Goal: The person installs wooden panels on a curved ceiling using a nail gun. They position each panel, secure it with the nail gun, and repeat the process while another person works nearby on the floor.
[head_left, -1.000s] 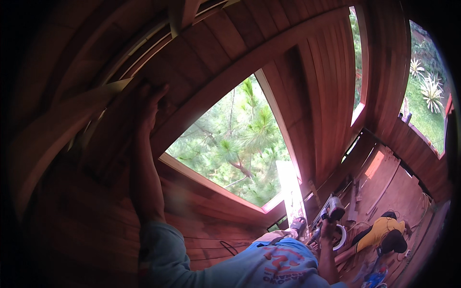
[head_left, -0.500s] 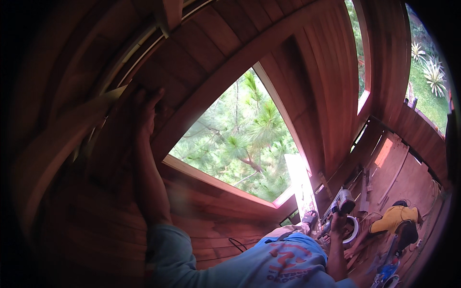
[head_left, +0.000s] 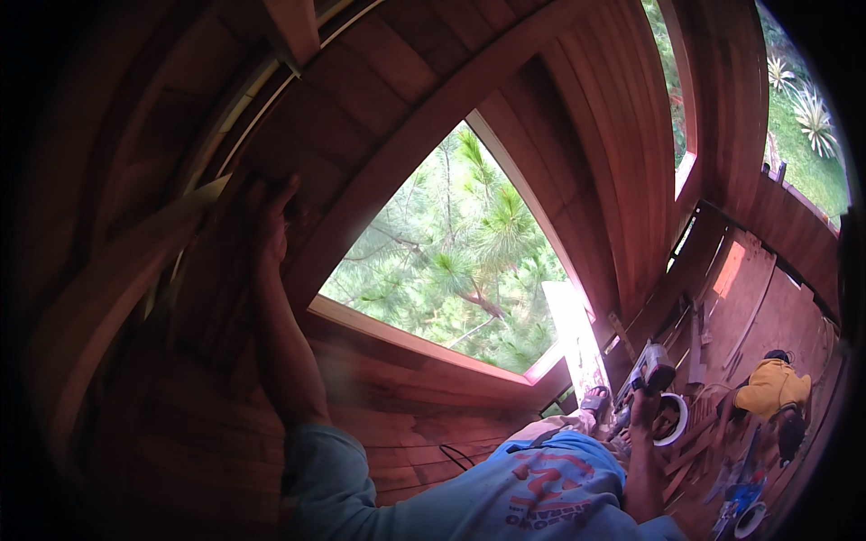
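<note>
My left hand [head_left: 271, 221] is raised against the dark wooden wall at the upper left. Its fingers are closed over the edge of a wooden board [head_left: 212, 270], though shadow hides part of the grip. Low on the right, my right hand [head_left: 644, 408] holds a grey and black power tool [head_left: 657, 365] by its handle. The tool hangs beside my leg, above the floor, and its exact kind is hard to make out. Beyond my right hand, a white bucket [head_left: 678, 419] shows its round rim.
A triangular window opening [head_left: 451, 261] looks out on pine branches. A pale plank [head_left: 575, 338] runs from its corner to my foot. Down on the right, a person in a yellow shirt [head_left: 774, 392] bends over among scattered wood strips [head_left: 696, 451]. A wooden beam [head_left: 293, 32] juts in above.
The view has shifted slightly. The person in yellow has moved to the right and bends lower. My left hand stays on the board, and my right hand keeps the tool low.
</note>
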The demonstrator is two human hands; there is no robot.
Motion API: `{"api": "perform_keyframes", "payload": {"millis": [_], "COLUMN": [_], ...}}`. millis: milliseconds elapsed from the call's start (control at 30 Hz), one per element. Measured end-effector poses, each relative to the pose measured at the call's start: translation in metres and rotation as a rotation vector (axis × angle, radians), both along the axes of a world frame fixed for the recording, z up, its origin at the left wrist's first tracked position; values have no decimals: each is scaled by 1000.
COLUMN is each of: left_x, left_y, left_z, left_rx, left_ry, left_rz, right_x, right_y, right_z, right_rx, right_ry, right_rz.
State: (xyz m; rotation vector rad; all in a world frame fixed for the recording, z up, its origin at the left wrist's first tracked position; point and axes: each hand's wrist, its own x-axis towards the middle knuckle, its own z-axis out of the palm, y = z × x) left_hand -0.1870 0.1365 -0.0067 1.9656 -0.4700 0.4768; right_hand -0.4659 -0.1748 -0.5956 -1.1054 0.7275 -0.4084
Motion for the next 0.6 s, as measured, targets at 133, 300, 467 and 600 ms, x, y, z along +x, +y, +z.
{"api": "perform_keyframes", "payload": {"millis": [133, 300, 467, 600], "left_x": [-1, -4, -4, -2], "left_y": [-1, -2, 0, 2], "left_z": [1, 0, 0, -4], "left_rx": [1, 25, 25, 18], "left_ry": [-9, -30, -23, -18], "left_rz": [2, -10, 15, 8], "right_x": [-1, 3, -2, -8], "right_y": [0, 2, 3, 1], "right_z": [-22, -11, -5, -12], "right_rx": [-27, 5, 5, -9], "right_ry": [-34, -35, -25, 17], "right_rz": [2, -31, -32, 32]}}
